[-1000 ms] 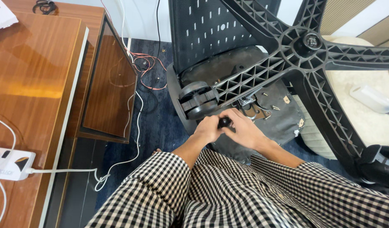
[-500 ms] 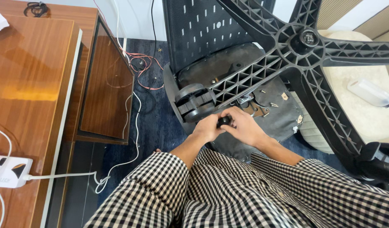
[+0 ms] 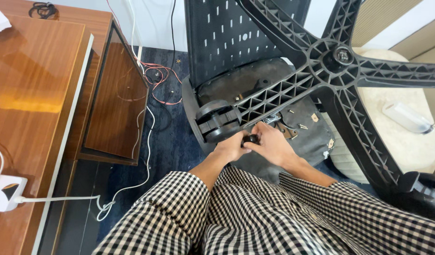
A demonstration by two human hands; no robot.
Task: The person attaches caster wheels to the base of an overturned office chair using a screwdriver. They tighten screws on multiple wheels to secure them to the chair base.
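An overturned black office chair lies on the floor, its star-shaped base [image 3: 330, 61] pointing up toward me. My left hand [image 3: 232, 147] and my right hand [image 3: 270, 146] meet just below a black caster wheel [image 3: 217, 120] at the end of one base leg. Both hands close around a small black knob-like part [image 3: 251, 139] held between them. The chair's perforated backrest [image 3: 227, 42] stands behind the base. My forearms wear black-and-white checked sleeves.
A wooden desk [image 3: 33, 94] with a lower shelf stands on the left. A white power adapter [image 3: 2, 191] and its cable lie at the desk's near edge. Red and white cables trail over the dark blue carpet [image 3: 170, 141]. A cream cushion [image 3: 401, 137] with a clear bottle lies right.
The view has shifted slightly downward and closer. My hands stay together on the small black part under the caster, with only slight finger movement.
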